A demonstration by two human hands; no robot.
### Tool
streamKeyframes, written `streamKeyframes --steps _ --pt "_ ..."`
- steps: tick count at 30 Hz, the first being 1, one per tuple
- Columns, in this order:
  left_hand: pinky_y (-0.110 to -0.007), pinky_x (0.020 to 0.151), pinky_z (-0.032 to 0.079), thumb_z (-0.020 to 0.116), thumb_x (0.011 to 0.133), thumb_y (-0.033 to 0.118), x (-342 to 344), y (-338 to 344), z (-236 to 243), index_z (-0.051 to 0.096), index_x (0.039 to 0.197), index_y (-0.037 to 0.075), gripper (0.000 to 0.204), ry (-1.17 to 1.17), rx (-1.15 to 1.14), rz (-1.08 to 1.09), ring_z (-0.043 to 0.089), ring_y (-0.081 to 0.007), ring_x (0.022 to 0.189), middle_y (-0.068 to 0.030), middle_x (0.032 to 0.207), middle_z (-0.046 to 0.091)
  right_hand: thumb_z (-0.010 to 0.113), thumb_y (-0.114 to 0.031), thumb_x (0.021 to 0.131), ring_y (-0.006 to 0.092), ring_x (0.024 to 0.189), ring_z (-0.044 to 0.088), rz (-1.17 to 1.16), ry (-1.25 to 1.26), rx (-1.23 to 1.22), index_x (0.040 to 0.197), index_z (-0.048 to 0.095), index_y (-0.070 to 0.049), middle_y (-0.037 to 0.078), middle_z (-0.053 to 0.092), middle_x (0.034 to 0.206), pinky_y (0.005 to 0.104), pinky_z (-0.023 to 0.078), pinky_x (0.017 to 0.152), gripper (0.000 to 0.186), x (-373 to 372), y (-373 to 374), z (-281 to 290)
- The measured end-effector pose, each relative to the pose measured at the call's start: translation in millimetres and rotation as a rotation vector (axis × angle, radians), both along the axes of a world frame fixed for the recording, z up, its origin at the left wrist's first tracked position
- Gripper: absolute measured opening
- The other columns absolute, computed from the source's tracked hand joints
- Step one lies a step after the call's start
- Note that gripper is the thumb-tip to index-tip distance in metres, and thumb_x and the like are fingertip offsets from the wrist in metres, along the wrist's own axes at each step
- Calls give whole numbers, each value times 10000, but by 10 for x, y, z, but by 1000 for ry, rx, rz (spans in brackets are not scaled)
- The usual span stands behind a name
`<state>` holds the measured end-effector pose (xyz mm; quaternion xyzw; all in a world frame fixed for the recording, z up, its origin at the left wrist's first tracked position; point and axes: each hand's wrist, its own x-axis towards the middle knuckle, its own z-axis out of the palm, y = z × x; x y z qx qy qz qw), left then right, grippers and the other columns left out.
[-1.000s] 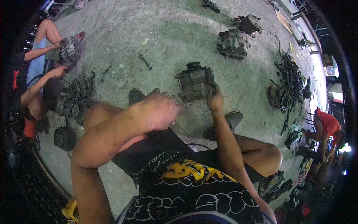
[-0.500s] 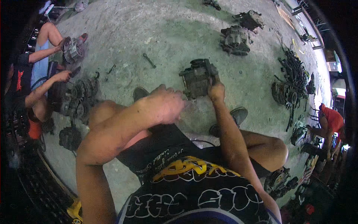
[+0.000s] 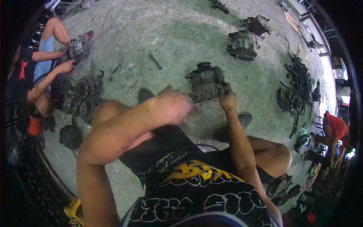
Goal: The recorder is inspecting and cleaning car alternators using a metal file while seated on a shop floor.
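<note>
A dark, grimy alternator (image 3: 206,84) with a pulley on top is in front of me, between my feet. My right hand (image 3: 228,96) grips its right side with fingers wrapped round it. Just left of and below the alternator, my left hand (image 3: 176,108) has curled fingers, slightly blurred; what they hold is hidden and too small to make out. Beyond the alternator a long bolt (image 3: 155,61) lies on the concrete floor (image 3: 170,38), and another alternator (image 3: 242,45) sits at upper right.
Greasy engine parts (image 3: 83,90) lie by my left knee, a tangled harness with parts (image 3: 298,83) at right. A co-worker (image 3: 39,75) at left holds a metal housing (image 3: 79,49). A person in red (image 3: 334,126) bends at right. More parts (image 3: 281,189) lie beside my right knee.
The view has shifted slightly. The alternator's angle has changed a little in my right hand's grip. My left hand has moved slightly up, still with curled fingers, beside the alternator's lower left.
</note>
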<state>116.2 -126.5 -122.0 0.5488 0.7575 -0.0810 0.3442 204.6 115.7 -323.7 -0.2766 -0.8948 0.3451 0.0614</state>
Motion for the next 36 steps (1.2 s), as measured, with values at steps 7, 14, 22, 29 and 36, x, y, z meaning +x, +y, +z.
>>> streamKeyframes --steps 7,14,22,29,36 --pt "-478 915 455 679 823 320 45 -48 18 593 1171 99 421 21 37 7 589 -319 1054 -135 1063 594 600 -258 898 392 1003 632 185 -131 133 1251 555 -88 202 641 1128 421 504 836 394 -20 -77 -58" --pt "-464 905 461 680 826 323 -15 -62 25 582 1180 97 432 24 -26 -7 582 -313 1064 -134 1079 589 616 -247 899 366 1004 644 197 -75 54 1267 557 -84 224 645 1110 409 503 847 406 15 11 -60" --pt "-465 907 455 676 824 334 12 -154 34 578 1179 95 439 -21 37 31 575 -326 1069 -136 1075 589 630 -240 868 378 1034 619 231 1 38 1274 570 -119 219 637 1126 421 492 879 428 139 -45 -16" --pt "-472 903 461 671 826 328 29 -81 83 575 1191 94 444 16 58 -27 574 -329 1067 -144 1072 589 612 -158 838 428 1007 603 259 -221 190 1313 548 -138 252 633 1075 421 497 865 479 -241 -118 -69" --pt "-472 909 455 676 823 319 56 -100 63 581 1181 86 438 14 65 -20 581 -331 1053 -154 1074 589 579 -228 836 431 936 609 269 -1 171 1261 571 -159 222 630 1054 482 502 816 431 176 -94 -46"
